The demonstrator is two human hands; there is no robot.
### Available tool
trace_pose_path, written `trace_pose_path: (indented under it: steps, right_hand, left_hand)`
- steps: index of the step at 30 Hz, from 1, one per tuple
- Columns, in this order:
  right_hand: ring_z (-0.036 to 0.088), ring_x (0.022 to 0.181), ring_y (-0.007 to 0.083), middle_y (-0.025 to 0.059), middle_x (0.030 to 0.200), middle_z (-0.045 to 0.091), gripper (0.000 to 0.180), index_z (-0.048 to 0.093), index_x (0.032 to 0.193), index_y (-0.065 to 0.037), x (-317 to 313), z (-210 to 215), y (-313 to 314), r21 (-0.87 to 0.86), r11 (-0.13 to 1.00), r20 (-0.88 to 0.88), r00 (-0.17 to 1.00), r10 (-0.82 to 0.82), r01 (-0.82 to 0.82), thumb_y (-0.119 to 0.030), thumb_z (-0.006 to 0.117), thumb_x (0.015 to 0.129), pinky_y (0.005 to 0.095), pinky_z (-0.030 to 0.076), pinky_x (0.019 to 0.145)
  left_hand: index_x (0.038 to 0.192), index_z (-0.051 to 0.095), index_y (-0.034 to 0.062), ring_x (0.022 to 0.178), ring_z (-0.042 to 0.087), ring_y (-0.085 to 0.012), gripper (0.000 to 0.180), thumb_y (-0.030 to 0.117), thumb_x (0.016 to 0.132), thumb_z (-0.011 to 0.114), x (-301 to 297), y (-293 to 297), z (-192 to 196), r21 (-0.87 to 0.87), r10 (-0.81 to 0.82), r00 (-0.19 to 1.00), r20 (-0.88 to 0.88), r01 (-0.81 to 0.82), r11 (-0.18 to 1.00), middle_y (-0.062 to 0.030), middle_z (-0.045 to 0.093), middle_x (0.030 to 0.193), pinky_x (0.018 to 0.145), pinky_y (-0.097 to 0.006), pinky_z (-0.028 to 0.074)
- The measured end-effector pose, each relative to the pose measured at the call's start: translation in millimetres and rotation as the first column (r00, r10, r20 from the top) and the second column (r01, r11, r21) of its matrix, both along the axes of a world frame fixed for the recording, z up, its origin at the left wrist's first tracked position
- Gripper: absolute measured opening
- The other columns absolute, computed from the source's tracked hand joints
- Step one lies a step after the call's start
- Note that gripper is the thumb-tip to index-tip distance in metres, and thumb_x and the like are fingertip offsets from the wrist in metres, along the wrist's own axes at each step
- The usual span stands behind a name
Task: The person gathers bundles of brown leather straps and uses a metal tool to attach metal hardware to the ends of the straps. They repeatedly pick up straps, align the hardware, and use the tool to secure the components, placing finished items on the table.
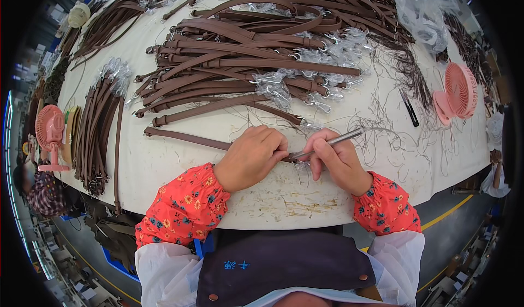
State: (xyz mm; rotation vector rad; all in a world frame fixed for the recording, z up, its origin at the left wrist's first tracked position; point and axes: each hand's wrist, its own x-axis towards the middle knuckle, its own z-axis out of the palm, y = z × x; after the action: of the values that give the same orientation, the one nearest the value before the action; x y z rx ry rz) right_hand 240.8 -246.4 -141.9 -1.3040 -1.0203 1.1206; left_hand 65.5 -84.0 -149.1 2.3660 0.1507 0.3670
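Nearest, at the table (164, 170) edge, the left hand (252, 157) lies curled over a brown strap (185, 139), fingers pressed together and pinning it flat to the white top. The strap runs out to the left from under that hand. Just beside it, the right hand (337, 162) pinches a slim metal tool (334, 141) pen-fashion, thumb and first fingers closed round the shaft, its tip meeting the strap end where the two hands nearly touch.

The step in hand looks like trimming or cleaning the strap end; the tip is too small to tell whether it cuts or picks. The next move calls for a steady pin from the left hand and a short, controlled stroke away from its fingertips.

Farther out lies a black pen-like tool (409, 108) among loose threads (382, 127), then the strap pile (245, 61) with bagged clasps (275, 88). A pink fan (458, 91) stands at the right.
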Motion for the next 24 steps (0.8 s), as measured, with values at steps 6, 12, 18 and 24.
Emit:
trace_pose_path:
  steps: [6, 12, 18, 24]
  right_hand:
    - [0.055, 0.056, 0.0068, -0.0006, 0.057, 0.058, 0.033, 0.059, 0.101, -0.002, 0, 1, 0, -0.018, 1.0, 0.007, 1.0, 0.008, -0.007, -0.028, 0.042, 0.11, 0.0266, 0.051, 0.073]
    - [0.056, 0.056, 0.007, -0.0008, 0.057, 0.057, 0.034, 0.059, 0.101, -0.002, 0, 0, 0, -0.008, 1.0, 0.004, 1.0, 0.003, -0.003, -0.029, 0.042, 0.11, 0.0273, 0.052, 0.074]
    - [0.057, 0.058, 0.007, 0.0003, 0.058, 0.058, 0.034, 0.059, 0.101, -0.001, -1, 0, 1, 0.017, 1.0, -0.031, 1.0, 0.004, -0.003, -0.029, 0.042, 0.109, 0.0302, 0.056, 0.079]
    - [0.057, 0.057, 0.0073, 0.0005, 0.059, 0.056, 0.03, 0.057, 0.103, -0.002, -2, -5, -2, 0.074, 0.997, -0.111, 0.993, -0.028, 0.037, -0.027, 0.043, 0.109, 0.0331, 0.057, 0.082]
  left_hand:
    - [0.092, 0.056, 0.0061, 0.085, 0.057, -0.0304, 0.016, 0.007, 0.086, 0.071, 0, 0, 0, 0.004, 0.005, 1.0, 0.0, -0.005, 1.0, -0.0086, 0.06, 0.086, 0.08, -0.04, 0.045]
    - [0.092, 0.056, 0.006, 0.086, 0.057, -0.031, 0.017, 0.007, 0.086, 0.071, 0, 0, 0, -0.003, 0.003, 1.0, 0.0, -0.003, 1.0, -0.0086, 0.059, 0.086, 0.081, -0.04, 0.045]
    - [0.094, 0.055, 0.0039, 0.074, 0.059, -0.0232, 0.012, 0.004, 0.092, 0.067, -1, 0, 3, -0.136, 0.088, 0.996, 0.013, -0.085, 0.987, -0.0081, 0.061, 0.083, 0.069, -0.034, 0.047]
    - [0.104, 0.052, 0.0031, 0.078, 0.06, -0.0113, 0.009, 0.008, 0.102, 0.059, -13, 28, 17, -0.6, 0.462, 0.881, 0.102, -0.316, 0.735, -0.0071, 0.066, 0.09, 0.067, -0.027, 0.05]
